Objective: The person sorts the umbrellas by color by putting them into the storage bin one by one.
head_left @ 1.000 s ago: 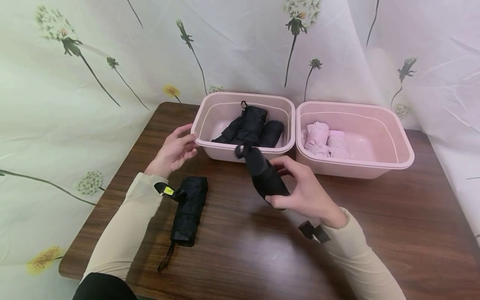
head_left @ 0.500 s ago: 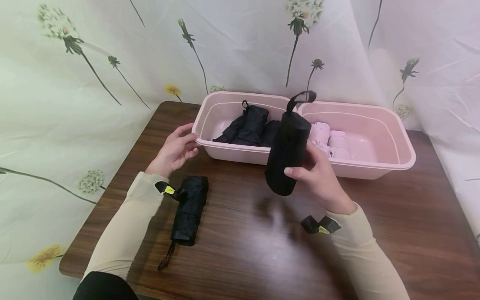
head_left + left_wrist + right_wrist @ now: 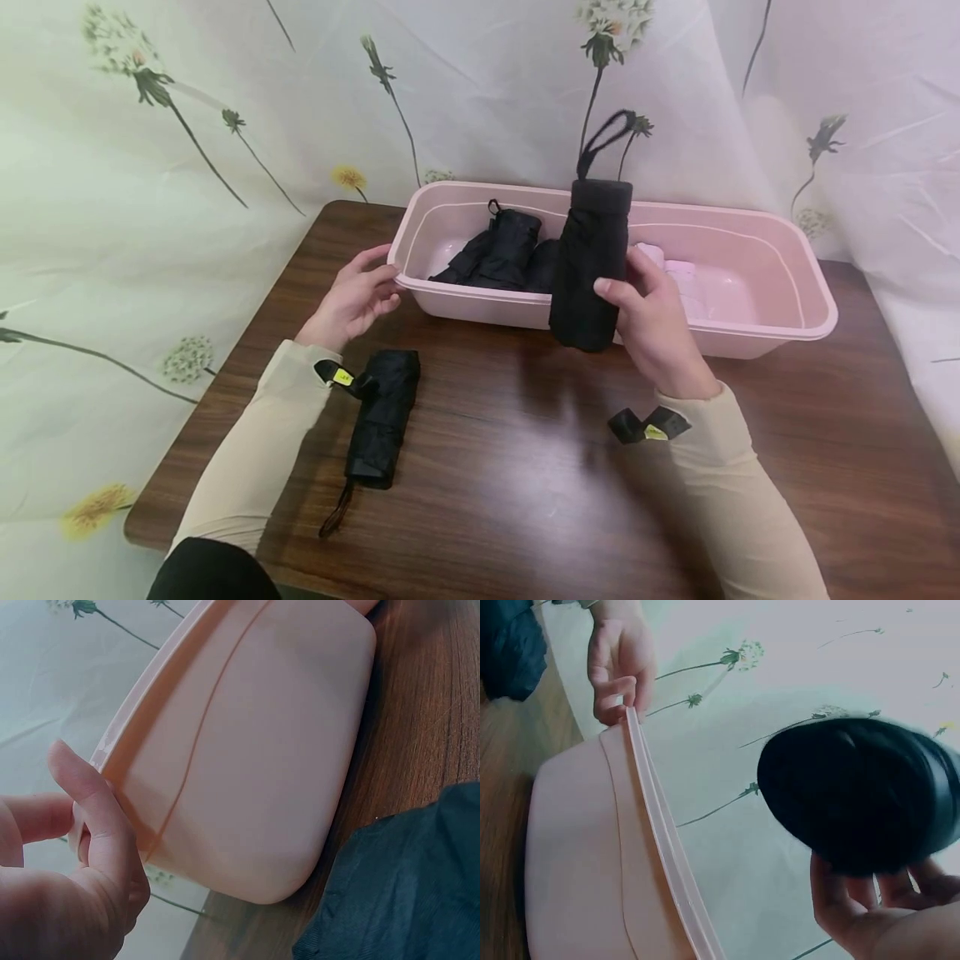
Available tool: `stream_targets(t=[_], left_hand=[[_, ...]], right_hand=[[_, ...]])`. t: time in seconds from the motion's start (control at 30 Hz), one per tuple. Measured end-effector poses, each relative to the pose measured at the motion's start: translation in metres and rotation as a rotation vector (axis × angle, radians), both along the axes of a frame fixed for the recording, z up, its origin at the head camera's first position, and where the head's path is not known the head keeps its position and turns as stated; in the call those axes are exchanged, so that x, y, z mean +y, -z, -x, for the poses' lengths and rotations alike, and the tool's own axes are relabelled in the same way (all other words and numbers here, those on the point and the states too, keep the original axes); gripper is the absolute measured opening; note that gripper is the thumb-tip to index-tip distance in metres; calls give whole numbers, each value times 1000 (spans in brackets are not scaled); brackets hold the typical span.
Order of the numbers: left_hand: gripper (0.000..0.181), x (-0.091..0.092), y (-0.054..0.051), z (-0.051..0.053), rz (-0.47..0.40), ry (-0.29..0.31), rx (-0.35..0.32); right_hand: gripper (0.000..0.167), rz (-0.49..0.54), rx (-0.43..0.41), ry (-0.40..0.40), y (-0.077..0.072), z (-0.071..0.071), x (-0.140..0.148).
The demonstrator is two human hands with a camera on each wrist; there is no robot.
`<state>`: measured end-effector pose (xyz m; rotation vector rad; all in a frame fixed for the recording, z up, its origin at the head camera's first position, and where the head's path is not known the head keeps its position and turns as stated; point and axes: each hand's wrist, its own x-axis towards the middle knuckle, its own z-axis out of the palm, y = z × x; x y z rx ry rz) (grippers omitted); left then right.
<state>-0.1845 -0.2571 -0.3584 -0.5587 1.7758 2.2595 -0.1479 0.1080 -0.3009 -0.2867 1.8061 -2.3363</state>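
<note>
My right hand (image 3: pixel 663 337) grips a black folded umbrella (image 3: pixel 588 258) upright, above the front rims of the two pink bins, its wrist loop at the top. In the right wrist view the end of this umbrella (image 3: pixel 847 795) shows large and dark. My left hand (image 3: pixel 351 298) holds the left corner of the left pink bin (image 3: pixel 480 307); the left wrist view has thumb and fingers about its rim. Inside that bin lie several black folded umbrellas (image 3: pixel 510 250), partly hidden by the raised one. One more black umbrella (image 3: pixel 382 417) lies on the table near my left wrist.
The right pink bin (image 3: pixel 757 337) stands beside the left one and holds light pink rolled bundles (image 3: pixel 684 283), partly hidden by my right hand. Both bins rest on a brown wooden table (image 3: pixel 487 500), in front of a flower-printed cloth (image 3: pixel 480 100).
My right hand has raised the umbrella up and to the right, turning it from tilted to upright with the loop on top. My left hand stays at the bin's rim.
</note>
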Motion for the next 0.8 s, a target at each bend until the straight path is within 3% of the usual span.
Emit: stream_targets(t=[0.17,0.37,0.8], left_hand=[[54,0,0,1,3,1,2],[55,1,0,2,-1,-2,-1],[55,1,1,1,-5,-5,-13]], right_hand=[[23,68,-51,32,1,11,-3],[23,136,-72,55,5,25,-6],[39,-66,-115,107,12,49,-9]])
